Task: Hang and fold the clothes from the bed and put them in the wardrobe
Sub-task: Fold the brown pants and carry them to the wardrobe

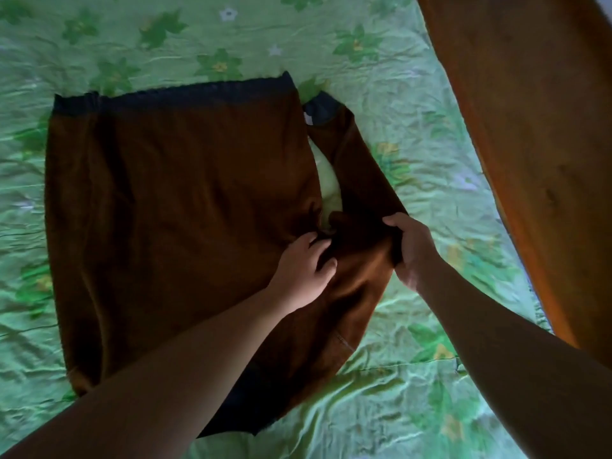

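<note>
A dark brown top (pixel 185 207) with a navy hem band lies spread flat on the bed, its hem at the far side. Its right sleeve (pixel 351 180), ending in a navy cuff, runs along the body's right edge. My left hand (pixel 306 270) rests on the cloth at the armpit, with its fingers curled into the fabric. My right hand (pixel 412 250) grips the outer edge of the sleeve near the shoulder, thumb on top.
The bed is covered by a wrinkled green sheet (pixel 414 399) printed with flowers. A wooden bed board (pixel 530 127) slants down the right side of the view, close to my right arm.
</note>
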Motion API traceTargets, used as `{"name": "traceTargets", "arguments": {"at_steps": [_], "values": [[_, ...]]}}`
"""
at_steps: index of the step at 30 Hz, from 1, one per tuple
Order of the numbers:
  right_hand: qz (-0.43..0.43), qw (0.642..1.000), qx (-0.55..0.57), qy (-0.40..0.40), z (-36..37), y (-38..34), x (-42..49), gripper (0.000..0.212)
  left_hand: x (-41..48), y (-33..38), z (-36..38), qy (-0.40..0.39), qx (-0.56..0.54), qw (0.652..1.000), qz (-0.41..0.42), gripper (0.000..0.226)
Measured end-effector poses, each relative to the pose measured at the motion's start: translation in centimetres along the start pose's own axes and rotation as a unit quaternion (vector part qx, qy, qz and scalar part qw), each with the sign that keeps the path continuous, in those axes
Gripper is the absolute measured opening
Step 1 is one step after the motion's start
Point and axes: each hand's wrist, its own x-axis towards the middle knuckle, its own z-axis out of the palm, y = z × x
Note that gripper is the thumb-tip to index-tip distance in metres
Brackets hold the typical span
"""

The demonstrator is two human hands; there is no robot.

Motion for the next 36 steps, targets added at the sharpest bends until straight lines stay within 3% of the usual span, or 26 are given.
{"name": "traceTargets", "arguments": {"at_steps": [2,3,4,5,7,8,9,11,13,15,17,20,21,22,24,25,26,28,32,36], "values": [[-0.175,0.973,-0.150,-0.002,1.9,0.1,-1.1,0.020,0.4,1.4,-0.8,0.087,-0.193,0.976,-0.056,0.038],[-0.298,0.916,-0.267,-0.029,3.1,0.4,-1.8,0.019,0.8,2.0,-1.6,0.094,-0.294,0.946,-0.099,0.034],[-0.403,0.828,-0.382,-0.078,4.2,1.1,-2.3,0.021,1.0,2.5,-2.4,0.084,-0.393,0.906,-0.134,0.032],[-0.450,0.733,-0.492,-0.135,5.1,2.0,-2.7,0.025,1.1,2.5,-3.3,0.077,-0.477,0.860,-0.163,0.033],[-0.428,0.577,-0.667,-0.197,6.3,3.8,-3.3,0.035,0.9,1.9,-5.0,0.080,-0.562,0.801,-0.189,0.045],[-0.410,0.523,-0.715,-0.216,6.4,4.7,-3.5,0.037,0.6,1.5,-5.7,0.091,-0.548,0.808,-0.197,0.054],[-0.404,0.484,-0.740,-0.232,6.5,5.6,-3.8,0.039,0.3,0.8,-6.3,0.103,-0.495,0.837,-0.212,0.063],[-0.415,0.450,-0.756,-0.233,6.0,7.1,-4.5,0.042,0.2,-0.7,-6.9,0.104,-0.355,0.898,-0.240,0.081],[-0.431,0.501,-0.729,-0.177,5.2,8.5,-5.1,0.049,0.6,-2.3,-7.3,0.096,-0.245,0.933,-0.245,0.079],[-0.403,0.565,-0.717,-0.068,3.8,9.6,-5.8,0.064,1.0,-3.5,-7.7,0.102,-0.191,0.948,-0.233,0.064],[-0.334,0.600,-0.727,0.005,2.0,11.0,-6.3,0.078,1.3,-4.5,-8.1,0.120,-0.191,0.944,-0.242,0.051],[-0.233,0.672,-0.703,0.021,-0.2,12.6,-7.2,0.066,1.2,-5.7,-8.3,0.139,-0.296,0.904,-0.275,0.036],[-0.235,0.680,-0.694,0.019,-0.7,13.0,-7.8,0.060,1.0,-5.9,-8.3,0.147,-0.337,0.883,-0.290,0.036],[-0.247,0.666,-0.704,0.009,-0.9,13.3,-8.3,0.056,0.8,-6.1,-8.3,0.159,-0.371,0.860,-0.312,0.037],[-0.254,0.598,-0.760,-0.023,-1.2,14.2,-9.2,0.054,0.0,-6.4,-8.4,0.172,-0.400,0.827,-0.356,0.040],[-0.245,0.556,-0.793,-0.034,-1.3,14.5,-9.5,0.054,-0.4,-6.7,-8.2,0.164,-0.388,0.827,-0.372,0.041],[-0.233,0.525,-0.818,-0.036,-1.2,14.6,-9.8,0.054,-0.6,-6.9,-8.2,0.146,-0.344,0.848,-0.376,0.044],[-0.254,0.513,-0.820,-0.024,-0.8,14.5,-10.2,0.047,-0.9,-6.9,-8.1,0.122,-0.195,0.911,-0.343,0.053],[-0.352,0.568,-0.744,0.013,1.0,13.7,-10.1,0.048,0.0,-6.3,-8.3,0.145,0.015,0.969,-0.199,0.081],[-0.379,0.688,-0.619,0.013,5.1,10.7,-7.7,0.023,1.5,-7.1,-9.4,0.123,0.187,0.966,-0.128,0.077]]}}
